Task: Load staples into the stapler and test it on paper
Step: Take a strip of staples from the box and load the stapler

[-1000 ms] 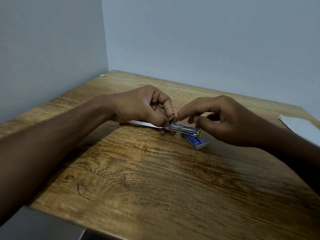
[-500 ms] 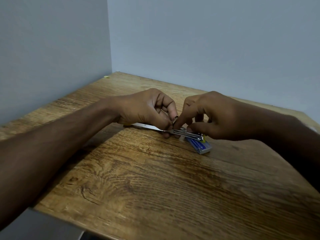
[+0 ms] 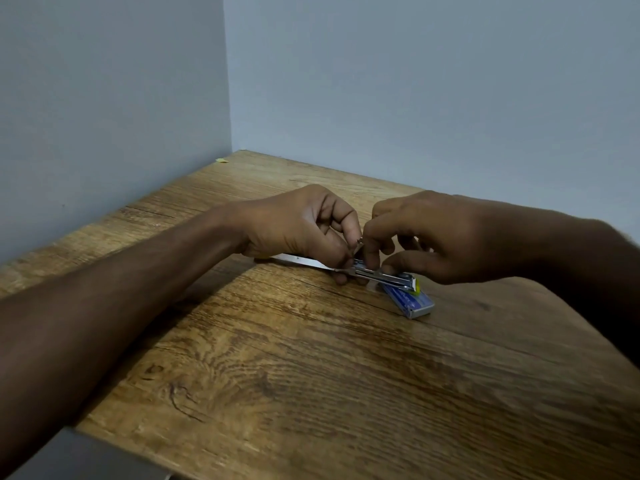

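Note:
A metal stapler (image 3: 381, 276) lies opened flat on the wooden table (image 3: 311, 375), its silver arm stretching left under my left hand (image 3: 304, 223). That hand pinches the stapler at its hinge. My right hand (image 3: 436, 233) hovers over the staple channel, its thumb and forefinger pressed down at the hinge end; whether staples are between those fingers is hidden. A small blue staple box (image 3: 410, 301) lies just behind the stapler's right end, with a bit of yellow beside it.
Grey walls meet in a corner behind the table. A tiny yellow scrap (image 3: 221, 160) lies by the left wall at the table's far edge. The table's near edge runs along the lower left.
My right hand has moved left and lowered onto the stapler's channel, meeting my left hand at the hinge. The view has shifted, so the paper at the right edge is out of frame.

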